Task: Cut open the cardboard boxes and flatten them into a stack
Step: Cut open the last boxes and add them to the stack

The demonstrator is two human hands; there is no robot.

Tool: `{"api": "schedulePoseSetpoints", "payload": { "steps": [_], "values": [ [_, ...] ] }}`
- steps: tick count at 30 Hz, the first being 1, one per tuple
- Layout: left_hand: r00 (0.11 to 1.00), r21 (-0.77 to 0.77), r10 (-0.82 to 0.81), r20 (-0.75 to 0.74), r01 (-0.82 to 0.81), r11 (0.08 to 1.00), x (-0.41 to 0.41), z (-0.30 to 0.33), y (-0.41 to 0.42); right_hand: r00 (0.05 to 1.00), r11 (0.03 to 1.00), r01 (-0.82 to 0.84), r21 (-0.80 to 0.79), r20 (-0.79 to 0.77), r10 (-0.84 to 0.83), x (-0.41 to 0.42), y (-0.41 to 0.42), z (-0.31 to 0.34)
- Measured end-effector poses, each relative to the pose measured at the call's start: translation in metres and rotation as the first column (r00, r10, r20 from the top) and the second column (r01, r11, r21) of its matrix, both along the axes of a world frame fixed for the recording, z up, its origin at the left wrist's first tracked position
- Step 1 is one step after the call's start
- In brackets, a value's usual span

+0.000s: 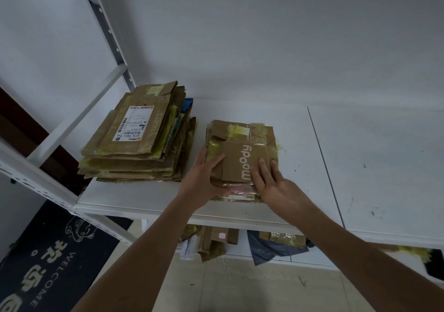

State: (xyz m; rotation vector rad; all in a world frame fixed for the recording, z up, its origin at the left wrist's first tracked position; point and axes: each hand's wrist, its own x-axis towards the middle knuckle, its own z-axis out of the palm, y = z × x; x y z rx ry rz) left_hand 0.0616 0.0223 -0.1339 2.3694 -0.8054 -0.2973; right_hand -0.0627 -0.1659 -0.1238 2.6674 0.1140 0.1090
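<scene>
Item: small flattened stack [242,143] on counter [374,157]; our left hand [204,179] & right hand [271,181], fingers straight, press it flat to square edges.

Storeroom, metal shelving [113,54], flattened cardboard stacks [141,138]

My white surface [300,129] carries two piles of flattened cardboard. The taller stack [141,138] sits at its left end, a shipping label on top. Just to its right, apart from it, lies the smaller stack [242,143], its top piece printed "moody". A seam runs across the surface further right, with dark scuffs beyond it.
</scene>
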Motion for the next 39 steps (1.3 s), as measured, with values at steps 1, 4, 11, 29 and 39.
{"api": "schedulePoseSetpoints", "payload": {
  "steps": [1, 4, 11, 29, 39],
  "values": [
    [0.999, 0.003, -0.005, -0.051, 0.005, 1.000, -0.002, -0.004, 0.001, 0.998, 0.998, -0.019, 0.066, -0.054, 0.023, -0.002, 0.002, -0.006],
    [0.949, -0.077, -0.002, -0.316, -0.023, 0.997, -0.002, -0.004, 0.003, 0.996, 0.870, 0.084, 0.486, -0.066, -0.059, -0.007, -0.007, -0.014],
    [0.844, -0.169, 0.263, -0.468, -0.377, 0.911, 0.018, -0.003, -0.010, 0.800, -0.125, 0.282, 0.951, -0.305, -0.517, 0.027, -0.016, -0.024],
    [0.776, -0.317, 0.019, -0.630, -0.280, 0.906, 0.036, -0.004, -0.023, 0.808, -0.355, 0.419, 0.836, -0.521, -0.275, 0.059, -0.046, -0.020],
    [0.771, -0.264, 0.143, -0.620, -0.376, 0.888, 0.045, -0.003, -0.018, 0.831, -0.271, 0.342, 0.900, -0.424, -0.360, 0.064, -0.022, -0.025]
  ]
}}
